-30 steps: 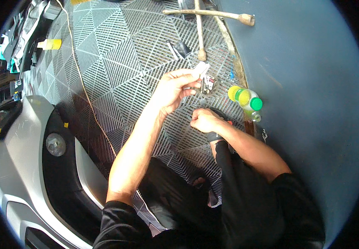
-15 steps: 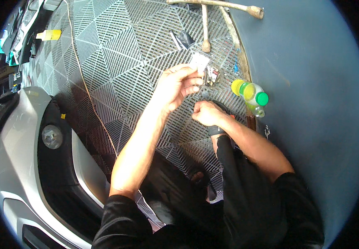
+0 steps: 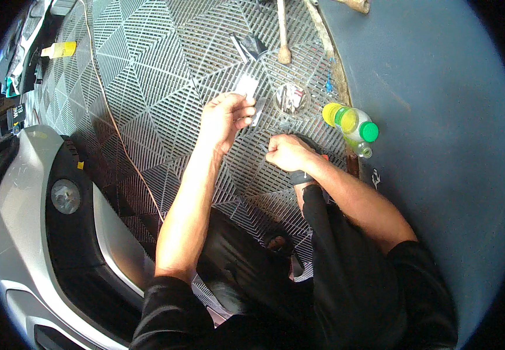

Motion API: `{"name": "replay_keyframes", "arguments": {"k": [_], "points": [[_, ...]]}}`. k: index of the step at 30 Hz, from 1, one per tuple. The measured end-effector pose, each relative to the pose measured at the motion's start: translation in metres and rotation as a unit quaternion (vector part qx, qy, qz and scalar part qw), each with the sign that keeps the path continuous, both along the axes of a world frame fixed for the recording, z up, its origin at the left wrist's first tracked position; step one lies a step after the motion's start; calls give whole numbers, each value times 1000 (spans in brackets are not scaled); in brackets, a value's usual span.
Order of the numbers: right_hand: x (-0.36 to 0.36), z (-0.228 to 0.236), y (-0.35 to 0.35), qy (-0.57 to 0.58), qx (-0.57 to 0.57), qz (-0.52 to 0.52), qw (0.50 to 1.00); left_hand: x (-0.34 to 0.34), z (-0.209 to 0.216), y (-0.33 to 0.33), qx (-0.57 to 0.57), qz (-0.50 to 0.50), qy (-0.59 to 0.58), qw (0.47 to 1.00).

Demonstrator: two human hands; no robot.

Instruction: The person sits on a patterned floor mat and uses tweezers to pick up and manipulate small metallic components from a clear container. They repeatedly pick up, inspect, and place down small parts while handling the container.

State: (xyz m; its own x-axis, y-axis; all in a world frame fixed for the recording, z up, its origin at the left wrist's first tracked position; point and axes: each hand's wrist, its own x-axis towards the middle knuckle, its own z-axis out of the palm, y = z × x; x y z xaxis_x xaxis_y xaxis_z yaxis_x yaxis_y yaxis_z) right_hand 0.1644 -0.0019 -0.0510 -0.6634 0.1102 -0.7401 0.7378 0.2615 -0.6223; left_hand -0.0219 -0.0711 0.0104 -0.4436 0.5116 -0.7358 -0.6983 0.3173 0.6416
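My left hand (image 3: 224, 119) pinches a flat white piece (image 3: 247, 85), like a small packet or card, above the floor. Lower and to the right, my right hand (image 3: 289, 153) is closed, knuckles up; a tiny tip shows by its fingers, too small to name. Beyond both hands stands a round clear container (image 3: 291, 99) with small dark, white and reddish bits in it. A bottle with a green cap (image 3: 368, 132) and yellow and green parts lies right of my right hand, with a small clear bottle (image 3: 364, 151) next to it.
A silver and black car bumper (image 3: 19, 192) fills the left side. A cord (image 3: 112, 119) crosses the grey grid floor. Farther off are a black wrapper (image 3: 254, 48), a rusty rod (image 3: 283, 35) and a yellow bottle (image 3: 62, 49). A dark blue-grey panel (image 3: 427, 146) spans the right.
My left hand has drawn a little left with the white piece, so the round container now shows fully. My right hand stays nearly in place, still closed. The view has shifted slightly.
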Motion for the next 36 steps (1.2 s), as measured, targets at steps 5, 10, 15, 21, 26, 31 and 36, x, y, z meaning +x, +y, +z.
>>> {"name": "replay_keyframes", "arguments": {"k": [5,10,15,21,26,31,36], "points": [[3,-6,-5,17,30,-28,999,-5,-15,-4,-44,-33,41,998],[1,-1,-5,3,24,-32,999,-22,-35,-5,-91,-59,78,991],[-1,2,1,-24,-11,2,1000,-40,-73,-2,-179,-155,159,959],[1,-8,-4,21,16,-17,1000,-44,-104,-5,-222,-307,308,873],[2,-10,-1,-8,-8,7,1000,-45,-105,-7,-218,-353,278,866],[1,-9,-1,-20,-5,11,1000,-48,-90,-3,-184,-462,278,822],[2,-8,-6,20,27,-45,998,-32,-78,6,-198,-606,337,693]]}}
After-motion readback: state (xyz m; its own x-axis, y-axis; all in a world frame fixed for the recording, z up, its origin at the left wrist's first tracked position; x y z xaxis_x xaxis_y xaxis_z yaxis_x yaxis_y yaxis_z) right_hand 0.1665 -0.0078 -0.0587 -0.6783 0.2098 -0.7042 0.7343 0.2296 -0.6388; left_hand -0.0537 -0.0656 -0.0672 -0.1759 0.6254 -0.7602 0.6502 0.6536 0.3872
